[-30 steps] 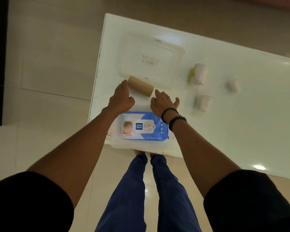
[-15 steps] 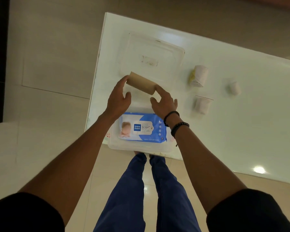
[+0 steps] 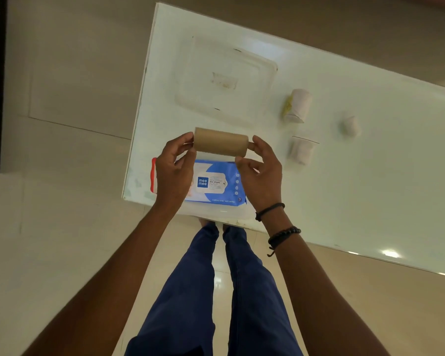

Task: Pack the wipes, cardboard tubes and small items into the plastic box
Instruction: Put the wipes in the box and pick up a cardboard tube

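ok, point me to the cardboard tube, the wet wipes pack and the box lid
cardboard tube [image 3: 221, 143]: head view, middle of its brown side wall.
wet wipes pack [image 3: 213, 183]: head view, the white label on its blue top face.
box lid [image 3: 226, 80]: head view, its flat centre panel.

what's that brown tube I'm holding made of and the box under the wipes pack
Brown tube: looks like plain cardboard, matte and uncoated, with no shine. Box: seemingly clear plastic, glossy; its rim shows pale and see-through around the wipes pack.
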